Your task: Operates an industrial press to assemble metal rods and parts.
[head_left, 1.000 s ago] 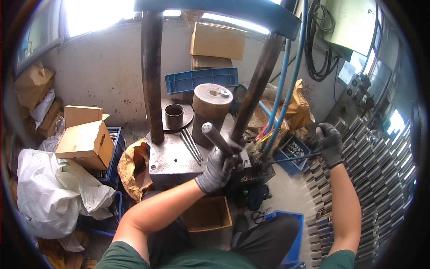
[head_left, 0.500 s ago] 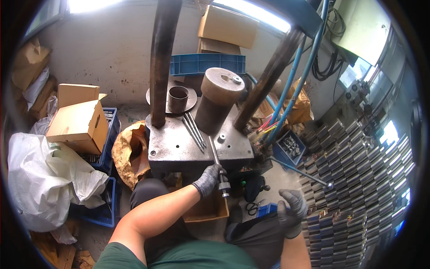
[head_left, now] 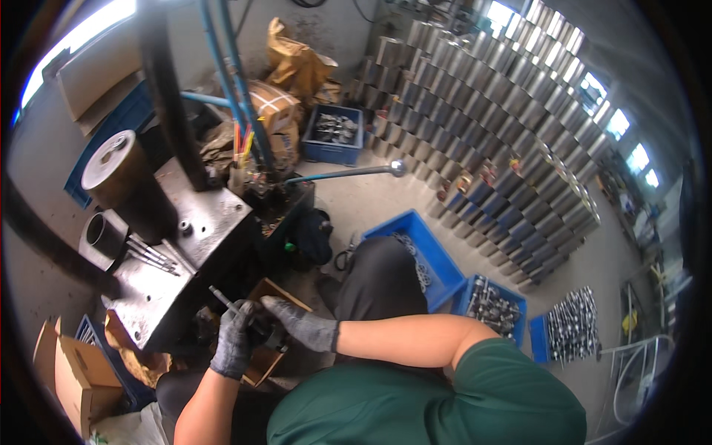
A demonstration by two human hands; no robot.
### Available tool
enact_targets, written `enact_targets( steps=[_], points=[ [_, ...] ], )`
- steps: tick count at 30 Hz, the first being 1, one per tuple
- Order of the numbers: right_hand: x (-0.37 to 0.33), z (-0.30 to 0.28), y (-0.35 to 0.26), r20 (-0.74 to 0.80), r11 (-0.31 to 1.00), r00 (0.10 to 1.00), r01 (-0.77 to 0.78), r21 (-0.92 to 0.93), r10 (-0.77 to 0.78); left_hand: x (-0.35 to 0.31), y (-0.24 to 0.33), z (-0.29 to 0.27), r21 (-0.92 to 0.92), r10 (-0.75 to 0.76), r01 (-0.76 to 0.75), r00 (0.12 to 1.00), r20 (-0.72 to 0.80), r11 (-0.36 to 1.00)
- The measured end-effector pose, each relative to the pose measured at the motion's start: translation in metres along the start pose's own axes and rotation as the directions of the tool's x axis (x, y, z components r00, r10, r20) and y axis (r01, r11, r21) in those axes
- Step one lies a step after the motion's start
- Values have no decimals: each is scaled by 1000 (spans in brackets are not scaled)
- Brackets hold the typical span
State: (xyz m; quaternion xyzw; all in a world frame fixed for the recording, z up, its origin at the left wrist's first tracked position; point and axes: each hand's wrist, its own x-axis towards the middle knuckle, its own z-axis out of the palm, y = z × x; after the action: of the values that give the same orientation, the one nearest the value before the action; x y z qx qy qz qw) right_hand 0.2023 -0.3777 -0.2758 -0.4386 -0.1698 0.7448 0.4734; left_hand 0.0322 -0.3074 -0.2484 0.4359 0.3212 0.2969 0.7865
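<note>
"While I watch through the distant head camera, where is the slim silver metal rod (head_left: 222, 298)?"

"Low before the torso, in the grey-gloved left hand (head_left: 233, 343). I see those fingers curled closed around it, its bare end poking out up and leftward."

"And the grey-gloved right hand (head_left: 302, 324)?"

"Its fingers lie close together, the tips reaching to a dark roundish piece (head_left: 261, 327) between the hands. From here I can't tell whether they pinch it."

"Which containers do I have around that?"

"Just below the hands, an open brown cardboard box (head_left: 285, 293); I can't make out its contents. Past the dark-trousered knee (head_left: 382, 278), a blue rectangular plastic tray (head_left: 439, 261) holds flat silver metal rings (head_left: 420, 272). Just beside it, a smaller blue plastic crate (head_left: 523, 317) is heaped with short metal parts (head_left: 491, 305)."

"Farther out?"

"Near the tall stack of silver metal cylinders (head_left: 475, 126), a deep blue plastic bin (head_left: 330, 154) holds small shiny metal pieces (head_left: 337, 127)."
</note>
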Motion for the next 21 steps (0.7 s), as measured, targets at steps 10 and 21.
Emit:
enact_targets(
  steps=[10, 21],
  points=[
    [-9, 17, -13, -88, 997, 994, 59, -54, -64, -9, 14, -12, 228, 313, -300, 949, -21, 926],
    [-99, 2, -114, 82, 836, 832, 544, 77, -549, 16, -19, -60, 907, 70, -201, 979, 189, 369]
  ],
)
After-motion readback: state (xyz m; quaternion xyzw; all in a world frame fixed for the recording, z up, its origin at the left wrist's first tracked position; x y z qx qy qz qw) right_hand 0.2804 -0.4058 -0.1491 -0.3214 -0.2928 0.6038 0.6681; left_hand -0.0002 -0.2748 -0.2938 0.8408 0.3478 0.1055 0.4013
